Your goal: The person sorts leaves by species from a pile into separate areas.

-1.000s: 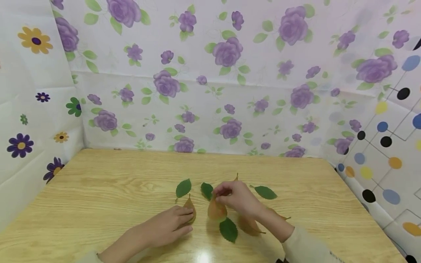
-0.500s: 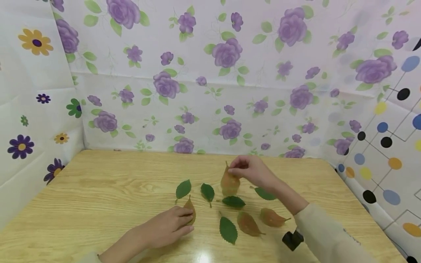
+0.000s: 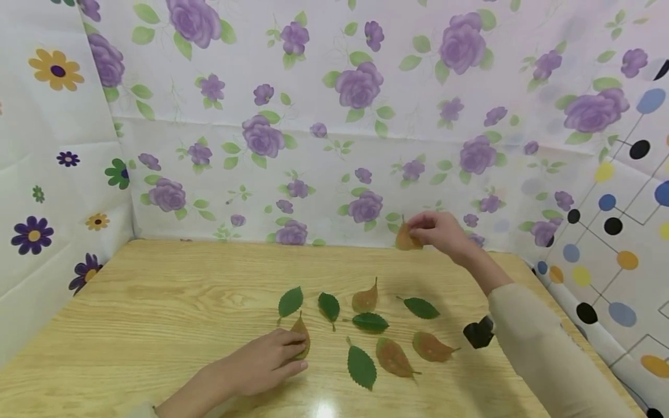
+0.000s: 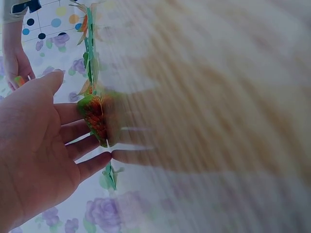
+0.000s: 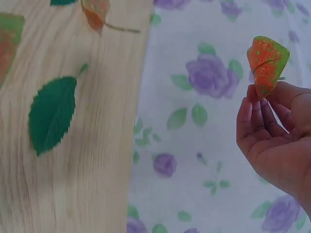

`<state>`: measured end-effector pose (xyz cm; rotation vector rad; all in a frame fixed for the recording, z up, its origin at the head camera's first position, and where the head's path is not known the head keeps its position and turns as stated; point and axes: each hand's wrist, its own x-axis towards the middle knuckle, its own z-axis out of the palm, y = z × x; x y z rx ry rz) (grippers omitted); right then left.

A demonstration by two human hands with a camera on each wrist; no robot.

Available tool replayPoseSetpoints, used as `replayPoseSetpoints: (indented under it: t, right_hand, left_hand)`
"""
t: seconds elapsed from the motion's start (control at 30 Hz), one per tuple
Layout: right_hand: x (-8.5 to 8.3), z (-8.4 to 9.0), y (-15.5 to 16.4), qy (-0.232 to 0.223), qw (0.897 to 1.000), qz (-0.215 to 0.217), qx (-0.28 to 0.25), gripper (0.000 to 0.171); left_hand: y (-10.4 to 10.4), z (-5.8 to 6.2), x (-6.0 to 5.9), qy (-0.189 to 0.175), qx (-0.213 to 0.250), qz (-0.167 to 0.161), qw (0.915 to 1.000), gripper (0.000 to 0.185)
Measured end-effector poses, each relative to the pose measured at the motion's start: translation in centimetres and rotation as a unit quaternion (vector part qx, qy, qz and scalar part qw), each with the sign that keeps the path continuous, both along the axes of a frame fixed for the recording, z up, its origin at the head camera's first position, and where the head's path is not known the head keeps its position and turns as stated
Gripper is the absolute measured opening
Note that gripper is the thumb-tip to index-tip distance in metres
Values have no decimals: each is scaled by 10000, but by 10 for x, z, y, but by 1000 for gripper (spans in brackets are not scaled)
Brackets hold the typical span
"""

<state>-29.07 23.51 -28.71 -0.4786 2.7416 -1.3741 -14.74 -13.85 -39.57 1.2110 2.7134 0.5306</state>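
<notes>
Near left: left hand (image 3: 261, 363), fingers straight and flat, tips pressing small reddish-brown pear-shaped leaf (image 3: 301, 339) onto pale wood-grain bench (image 3: 157, 302).
Near centre: scattered flat leaves, serrated dark green leaf (image 3: 362, 367) nearest, two brown leaves right of it, more green and brown ones behind.
Far right: right hand (image 3: 441, 232) raised above the bench's far edge, grip closed, pinching orange-brown leaf (image 5: 266, 62) at fingertips, long axis roughly upright, well apart from the left hand.

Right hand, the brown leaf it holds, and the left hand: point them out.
right hand (image 3: 439, 230), head view, back of the hand
brown leaf (image 5: 266, 63), right wrist view, middle of the blade
left hand (image 3: 261, 363), head view, back of the hand
</notes>
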Motion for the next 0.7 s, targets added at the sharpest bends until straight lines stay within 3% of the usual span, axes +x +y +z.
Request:
replayPoseSetpoints:
  t: [0.27, 0.5, 0.7]
  right_hand:
    - [-18, -16, 41, -434, 9973, -437, -407, 31]
    - [-26, -58, 69, -742, 9900, -845, -856, 35]
    - [-29, -99, 84, -898, 9881, -893, -869, 31]
  left_hand:
    - [0, -1, 0, -110, -23, 64, 9999, 56]
    - [0, 1, 0, -88, -6, 74, 9999, 57]
    - [-1, 0, 1, -93, 30, 66, 9999, 54]
